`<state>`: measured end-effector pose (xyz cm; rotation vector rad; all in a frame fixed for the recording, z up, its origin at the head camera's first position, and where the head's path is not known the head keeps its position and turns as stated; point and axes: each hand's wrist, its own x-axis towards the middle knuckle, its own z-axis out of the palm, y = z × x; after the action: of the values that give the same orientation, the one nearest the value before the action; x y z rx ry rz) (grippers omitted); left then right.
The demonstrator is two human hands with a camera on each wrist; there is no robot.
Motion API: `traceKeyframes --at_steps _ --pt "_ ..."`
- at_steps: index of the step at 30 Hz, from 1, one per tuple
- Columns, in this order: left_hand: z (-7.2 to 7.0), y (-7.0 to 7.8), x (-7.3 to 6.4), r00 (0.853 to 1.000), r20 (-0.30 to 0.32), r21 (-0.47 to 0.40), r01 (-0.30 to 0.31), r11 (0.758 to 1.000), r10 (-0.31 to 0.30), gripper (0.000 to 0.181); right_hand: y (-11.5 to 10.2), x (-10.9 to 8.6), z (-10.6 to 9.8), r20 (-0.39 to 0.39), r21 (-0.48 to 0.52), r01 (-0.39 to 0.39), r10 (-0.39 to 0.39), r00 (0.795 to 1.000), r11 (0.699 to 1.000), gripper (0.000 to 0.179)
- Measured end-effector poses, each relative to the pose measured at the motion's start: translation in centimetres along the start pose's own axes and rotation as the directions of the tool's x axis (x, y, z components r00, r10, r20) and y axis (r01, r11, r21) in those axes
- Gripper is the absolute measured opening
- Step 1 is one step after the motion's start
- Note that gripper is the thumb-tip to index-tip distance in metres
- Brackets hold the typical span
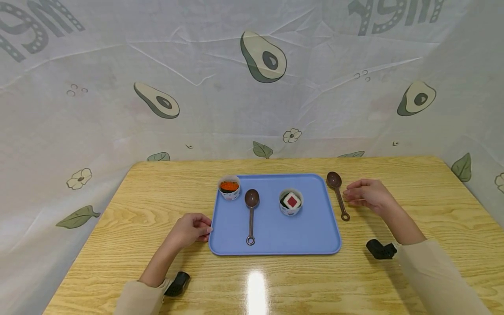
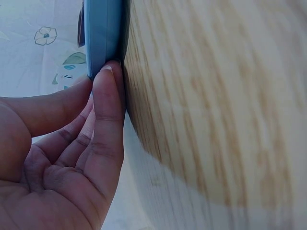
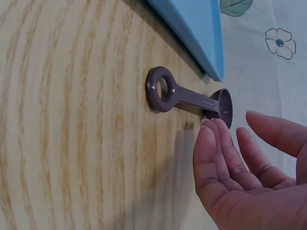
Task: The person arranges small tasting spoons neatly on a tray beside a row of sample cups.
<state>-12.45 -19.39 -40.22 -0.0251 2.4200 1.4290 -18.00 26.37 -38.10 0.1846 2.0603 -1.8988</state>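
Observation:
A blue tray (image 1: 271,238) lies on the table, its left edge pinched between the thumb and fingers of my left hand (image 1: 191,229). Close up in the left wrist view, the thumb (image 2: 62,108) and index finger (image 2: 106,96) meet the tray's rim (image 2: 103,33). On the tray are a brown measuring spoon (image 1: 251,214), a paper cup (image 1: 229,195) with orange-topped sushi, and another cup (image 1: 290,210) with white and red sushi. A second brown measuring spoon (image 1: 339,197) lies right of the tray. Beside it hovers my right hand (image 1: 368,195), fingers loosely bent, holding nothing.
The wooden table (image 1: 299,284) ends at a white cloth (image 1: 212,109) printed with avocados, hanging behind and along the sides. A dark wrist device sits at each sleeve (image 1: 433,271).

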Motion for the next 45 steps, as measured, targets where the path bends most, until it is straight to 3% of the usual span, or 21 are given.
traceKeyframes --at_steps 13,26,45 --pt "-0.1 0.1 0.0 1.0 0.002 -0.007 0.006 1.0 -0.006 0.012 0.5 0.1 0.1 0.007 -0.019 0.01 -0.01 1.0 1.0 0.013" --pt "-0.2 0.3 0.1 1.0 0.001 0.0 0.004 1.0 -0.004 0.011 0.8 0.6 0.4 -0.004 -0.076 0.013 -0.013 1.0 0.997 0.029" --pt "-0.1 0.2 0.0 1.0 -0.004 -0.004 0.008 1.0 -0.009 0.01 0.5 1.2 1.2 -0.043 -0.07 -0.022 0.019 0.999 0.997 0.028"
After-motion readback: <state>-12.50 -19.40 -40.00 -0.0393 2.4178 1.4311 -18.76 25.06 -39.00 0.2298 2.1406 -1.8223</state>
